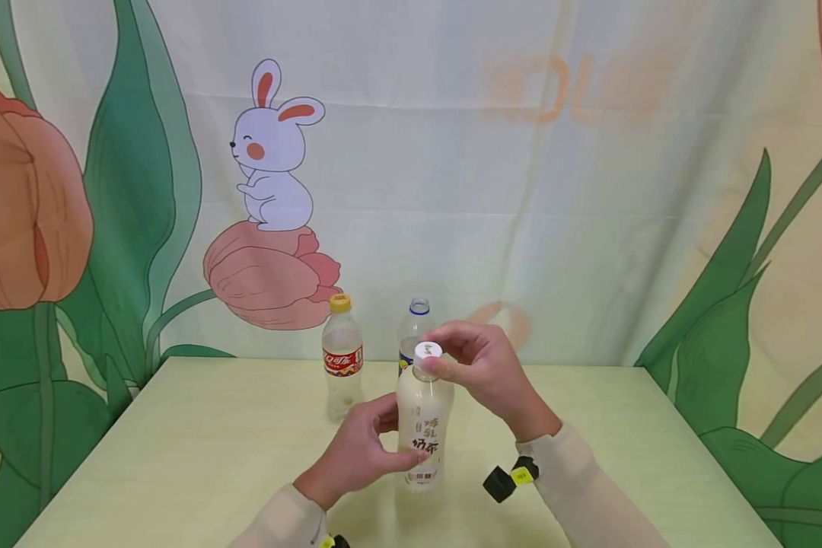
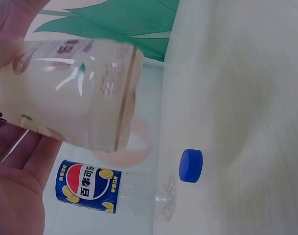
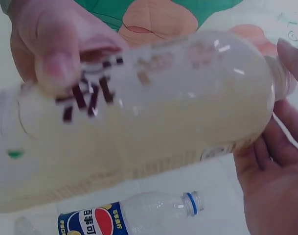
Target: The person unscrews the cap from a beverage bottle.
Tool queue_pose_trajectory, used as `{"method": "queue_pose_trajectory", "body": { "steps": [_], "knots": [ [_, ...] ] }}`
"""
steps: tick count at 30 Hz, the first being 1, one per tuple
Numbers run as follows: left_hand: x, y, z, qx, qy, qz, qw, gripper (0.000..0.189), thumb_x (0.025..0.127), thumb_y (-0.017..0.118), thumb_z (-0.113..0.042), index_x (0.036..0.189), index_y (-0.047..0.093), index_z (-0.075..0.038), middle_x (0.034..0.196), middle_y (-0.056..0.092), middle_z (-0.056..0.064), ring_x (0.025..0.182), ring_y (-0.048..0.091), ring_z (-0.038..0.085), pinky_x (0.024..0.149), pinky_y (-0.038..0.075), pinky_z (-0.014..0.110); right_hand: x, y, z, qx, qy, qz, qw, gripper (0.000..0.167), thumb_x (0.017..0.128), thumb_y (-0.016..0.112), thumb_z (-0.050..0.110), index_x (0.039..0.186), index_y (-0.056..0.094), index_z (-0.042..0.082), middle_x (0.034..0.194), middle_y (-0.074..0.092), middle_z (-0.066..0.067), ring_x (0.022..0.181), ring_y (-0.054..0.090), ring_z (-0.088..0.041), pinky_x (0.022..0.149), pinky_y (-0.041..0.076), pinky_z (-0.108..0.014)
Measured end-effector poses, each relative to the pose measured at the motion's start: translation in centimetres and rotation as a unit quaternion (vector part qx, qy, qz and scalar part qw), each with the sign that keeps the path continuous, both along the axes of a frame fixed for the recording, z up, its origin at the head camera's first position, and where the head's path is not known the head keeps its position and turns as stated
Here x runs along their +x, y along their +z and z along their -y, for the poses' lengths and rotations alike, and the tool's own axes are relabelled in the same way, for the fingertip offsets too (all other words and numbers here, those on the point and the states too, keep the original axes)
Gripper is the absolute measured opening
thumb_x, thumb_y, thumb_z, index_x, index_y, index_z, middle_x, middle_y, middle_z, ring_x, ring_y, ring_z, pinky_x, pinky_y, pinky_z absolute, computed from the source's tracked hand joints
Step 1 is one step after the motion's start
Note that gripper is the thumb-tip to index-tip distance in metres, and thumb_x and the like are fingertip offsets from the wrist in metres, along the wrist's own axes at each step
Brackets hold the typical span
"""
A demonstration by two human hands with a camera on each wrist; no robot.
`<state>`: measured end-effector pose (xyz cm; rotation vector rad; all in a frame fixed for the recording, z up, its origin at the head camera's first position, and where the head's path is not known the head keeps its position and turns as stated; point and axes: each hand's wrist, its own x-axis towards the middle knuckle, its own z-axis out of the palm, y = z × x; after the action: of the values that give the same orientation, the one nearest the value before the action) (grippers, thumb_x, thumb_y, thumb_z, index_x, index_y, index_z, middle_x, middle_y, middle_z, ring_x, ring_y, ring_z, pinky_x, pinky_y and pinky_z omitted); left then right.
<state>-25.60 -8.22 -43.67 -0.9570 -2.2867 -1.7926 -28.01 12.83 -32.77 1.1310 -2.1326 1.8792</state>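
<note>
A milk tea bottle (image 1: 423, 411) with a pale wrapper and dark lettering is held upright, its base off the table in the left wrist view. My left hand (image 1: 358, 454) grips its lower body, thumb across the front. At the top, my right hand (image 1: 489, 373) pinches the white cap (image 1: 428, 351) between thumb and fingers. The right wrist view shows the bottle (image 3: 153, 117) between both hands. Just behind it stands an uncapped clear bottle (image 1: 418, 326) with a blue label, partly hidden in the head view.
Back left stands a clear bottle (image 1: 342, 342) with a red label and yellow cap. A blue cap (image 2: 190, 165) lies on the table (image 1: 178, 449) near the blue-labelled bottle. A printed curtain (image 1: 411, 175) with tulips and a rabbit hangs behind the table.
</note>
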Motion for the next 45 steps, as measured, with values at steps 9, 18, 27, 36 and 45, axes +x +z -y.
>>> {"method": "queue_pose_trajectory", "body": {
  "steps": [9,18,27,36,45],
  "knots": [
    [0.0,0.0,-0.3,0.006,0.036,-0.004,0.9993,0.054,0.077,0.09,-0.018,0.126,0.066,-0.014,0.111,0.076,0.0,0.097,0.074,0.014,0.094,0.061,0.033,1.9,0.3,1.1,0.006,-0.162,0.001,0.9868,0.021,0.079,0.09,0.019,0.097,0.079,0.014,0.088,0.077,-0.001,0.084,0.068,-0.022,0.076,0.057,-0.032],
    [0.0,0.1,0.0,-0.014,0.031,0.008,0.9994,0.054,0.078,0.091,-0.022,0.125,0.067,-0.016,0.107,0.076,-0.003,0.094,0.073,0.013,0.092,0.061,0.028,2.7,0.8,1.2,0.034,-0.192,-0.019,0.9807,0.018,0.081,0.088,0.023,0.097,0.082,0.017,0.087,0.078,-0.002,0.085,0.067,-0.021,0.075,0.056,-0.032],
    [0.0,0.4,0.3,-0.011,0.012,0.009,0.9998,0.051,0.078,0.09,-0.021,0.124,0.069,-0.016,0.111,0.077,-0.002,0.096,0.074,0.014,0.094,0.06,0.03,2.3,1.0,0.9,0.026,-0.132,-0.036,0.9903,0.015,0.085,0.084,0.014,0.099,0.082,0.01,0.094,0.078,-0.007,0.086,0.067,-0.017,0.077,0.057,-0.029],
    [0.1,0.6,0.6,-0.013,-0.023,0.015,0.9995,0.05,0.08,0.088,-0.018,0.126,0.069,-0.016,0.116,0.077,0.001,0.1,0.075,0.015,0.094,0.06,0.029,1.4,1.0,0.1,0.03,-0.063,-0.002,0.9976,0.019,0.088,0.08,0.011,0.107,0.08,0.006,0.102,0.077,-0.005,0.09,0.069,-0.019,0.08,0.059,-0.031],
    [0.0,0.6,0.7,-0.019,-0.047,-0.002,0.9987,0.046,0.08,0.086,-0.017,0.123,0.07,-0.015,0.114,0.077,0.002,0.099,0.074,0.015,0.093,0.061,0.034,0.4,0.9,-0.6,0.031,0.021,0.009,0.9993,0.021,0.093,0.075,0.01,0.109,0.075,-0.003,0.103,0.074,0.0,0.088,0.068,-0.017,0.073,0.059,-0.027]
  ]
}}
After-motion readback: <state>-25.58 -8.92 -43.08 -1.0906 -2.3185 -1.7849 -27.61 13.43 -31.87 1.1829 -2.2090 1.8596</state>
